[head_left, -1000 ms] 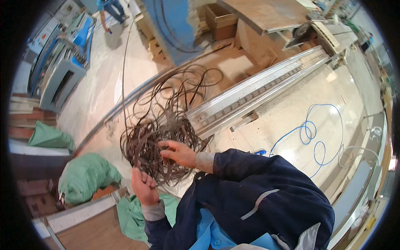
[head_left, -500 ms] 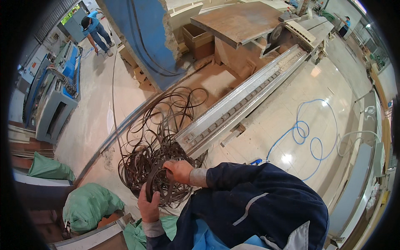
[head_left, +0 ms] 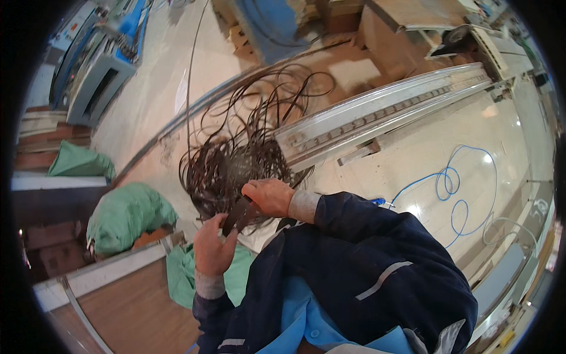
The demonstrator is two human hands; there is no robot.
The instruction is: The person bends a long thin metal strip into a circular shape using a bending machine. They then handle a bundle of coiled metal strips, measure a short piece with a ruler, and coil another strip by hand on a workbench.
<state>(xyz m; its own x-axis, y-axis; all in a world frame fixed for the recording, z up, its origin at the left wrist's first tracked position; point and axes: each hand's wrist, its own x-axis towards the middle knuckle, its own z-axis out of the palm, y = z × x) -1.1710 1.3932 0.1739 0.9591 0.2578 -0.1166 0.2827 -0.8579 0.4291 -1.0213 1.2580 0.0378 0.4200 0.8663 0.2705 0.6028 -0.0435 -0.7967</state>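
Note:
A coil of dark brown edge-banding strip [head_left: 237, 215] is held between my two hands, slightly blurred. My left hand [head_left: 213, 246] grips its lower left side, with the thumb on one side and the fingers on the other. At the upper right of the coil, my right hand [head_left: 270, 197] has its fingers closed on the strip. Just beyond both hands lies a big tangled heap of the same strip [head_left: 221, 168] on the floor, its loose loops spreading toward the far side.
A long metal sliding rail [head_left: 377, 112] of a saw runs from the heap to the far right. Green sacks [head_left: 131, 218] sit at left beside a framed brown panel [head_left: 127, 295]. A blue hose [head_left: 451, 183] curls on the floor at right. A grey machine [head_left: 100, 88] stands far left.
The view has tilted down and swung, so the far person and upper saw table have left it. Both hands still hold the coil, which now appears more edge-on.

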